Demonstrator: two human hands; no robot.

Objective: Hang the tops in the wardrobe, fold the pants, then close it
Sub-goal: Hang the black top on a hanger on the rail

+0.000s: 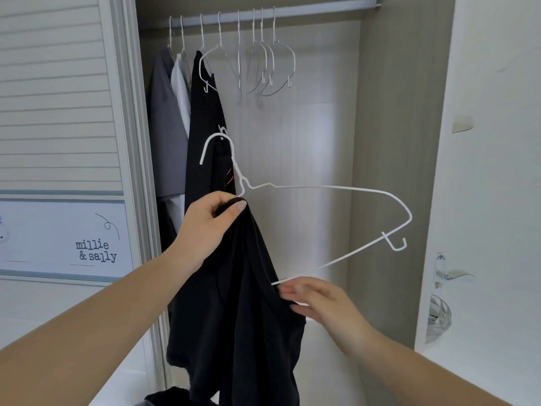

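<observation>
Taking the wardrobe rail (307,10) as the landmark: below its left end hang three tops already in place, a grey top (167,127), a white top (181,92) and a black top (205,118), with a row of empty hangers (263,68) further right along the rail.

Well below the rail and in front of the hung clothes, the left hand (205,227) pinches a bunched edge of the black garment (234,303) between thumb and curled fingers, right at the neck of a white wire hanger (322,187). The garment is only partly on: the hanger's right shoulder and its bottom bar stick out bare.

Lower and to the right, the right hand (319,300) is blurred. Its fingers lie at the cloth's edge where the bottom bar enters it, but whether they pinch cloth, wire or neither, I cannot tell.

The fabric looks soft, limp and light, so it should sag and slide rather than hold a shape. Best taken at the neckline or shoulder seam and stretched over the bare arm. The wire hanger seems thin, light and springy, and is probably steadied best at its twisted neck.
</observation>
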